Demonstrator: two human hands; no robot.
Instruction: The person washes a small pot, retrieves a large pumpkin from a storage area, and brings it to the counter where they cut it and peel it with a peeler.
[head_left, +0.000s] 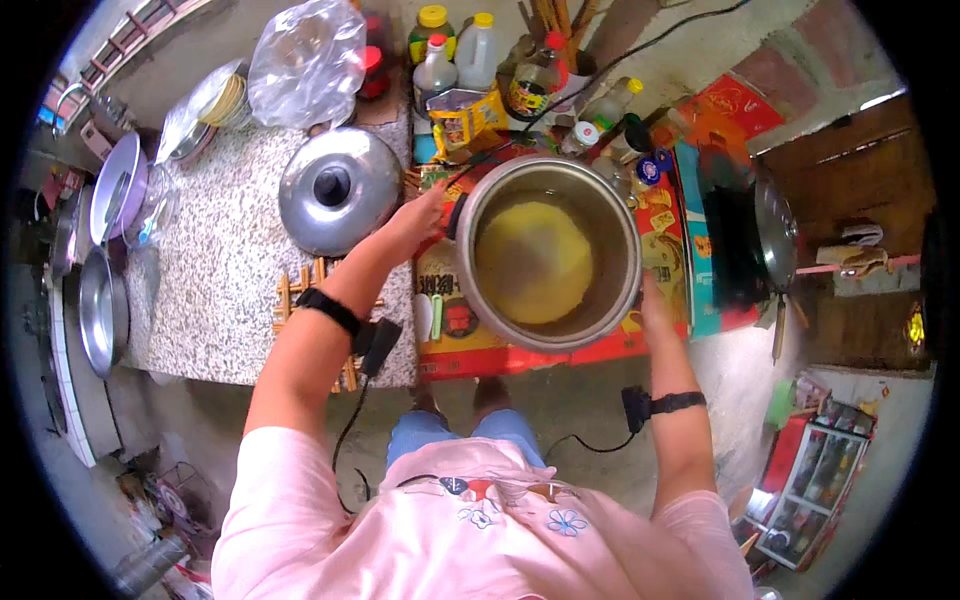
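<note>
In front of me is a deep metal pot (549, 341) without its lid. Inside lies a yellowish round mass (534, 262) with liquid, its exact kind unclear. At the pot's left black handle is my left hand (421, 221), its fingers partly hidden. My right hand (657, 304) grips the opposite side, where fingers and handle are blurred. The pot is over a table covered with printed red and yellow cardboard (487, 358); whether its base touches is hidden. A domed metal lid (360, 217) with a black knob rests on the speckled counter (217, 300) to the left.
A bamboo trivet (300, 289) lies beneath my left forearm. Several bottles (476, 56) and jars, plus a yellow packet (465, 120), crowd the back. A black cable (600, 75) crosses behind the pot. Metal basins (103, 311) line the far left; a wok-like lid (776, 225) stands right.
</note>
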